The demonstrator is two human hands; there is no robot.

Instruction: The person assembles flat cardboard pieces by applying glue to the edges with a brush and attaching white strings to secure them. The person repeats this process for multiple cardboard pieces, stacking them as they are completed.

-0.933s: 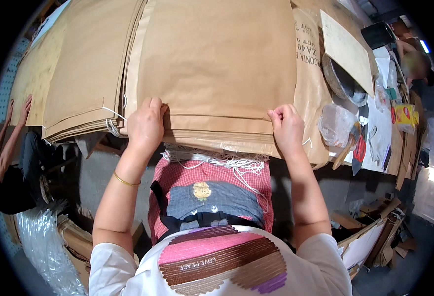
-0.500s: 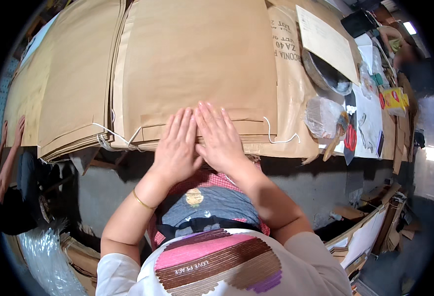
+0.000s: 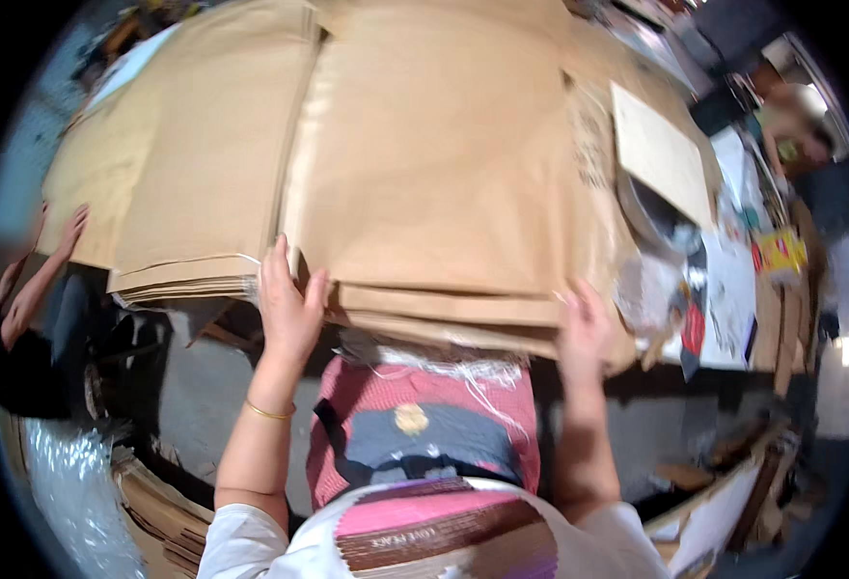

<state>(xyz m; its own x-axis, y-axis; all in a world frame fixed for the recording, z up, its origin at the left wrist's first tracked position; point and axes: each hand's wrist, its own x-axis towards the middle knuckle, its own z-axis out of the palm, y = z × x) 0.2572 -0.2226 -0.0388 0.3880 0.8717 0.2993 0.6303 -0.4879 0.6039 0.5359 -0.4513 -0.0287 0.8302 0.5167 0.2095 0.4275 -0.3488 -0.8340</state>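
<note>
A large brown kraft paper bag [image 3: 434, 164] lies in front of me on a stack of the same kind, with a folded band along its near edge. My left hand [image 3: 291, 307] is at the bag's near left corner, fingers stretched forward and thumb held apart. At the near right corner is my right hand [image 3: 587, 333], smeared by motion. Its fingertips reach the bag's edge, but their grip is unclear. Loose white strings [image 3: 487, 386] hang over the pink checked cloth on my lap, below the near edge of the stack.
Another stack of brown paper bags [image 3: 212, 183] lies to the left, where another person's hands [image 3: 72, 232] rest. On the right are a light board [image 3: 661, 154] over a bowl, a clear plastic bag [image 3: 646, 289], red-handled scissors [image 3: 695, 328] and a yellow packet [image 3: 780, 253].
My hands have parted from the middle of the near edge, one to each corner. The band at the near edge now stands slightly raised. My view has shifted.
</note>
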